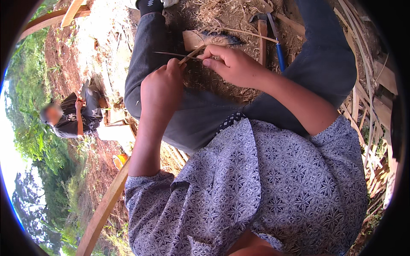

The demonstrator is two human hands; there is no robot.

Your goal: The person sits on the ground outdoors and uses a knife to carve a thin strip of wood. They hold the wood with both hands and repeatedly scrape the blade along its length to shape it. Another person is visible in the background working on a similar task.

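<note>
My left hand [162, 87] is closed around a thin pale strip of wood or bamboo [191, 56], which slants up toward my other hand. In my right hand [230, 64] a slim dark blade [175, 54], like a knife's, is pinched between thumb and fingers; its tip points left across the strip. The blade's handle is hidden in my grip. Both hands are close together above my bent legs. Just beyond them lies a light wooden block [193, 40] beside a dark, charred-looking piece [222, 37].
On the shaving-strewn ground to the right lie a hammer [262, 40] and a blue-handled tool [280, 57] with a metal blade. Long split strips [363, 98] pile up at far right. A wooden beam [102, 213] slants at lower left. Another person [77, 111] sits farther left.
</note>
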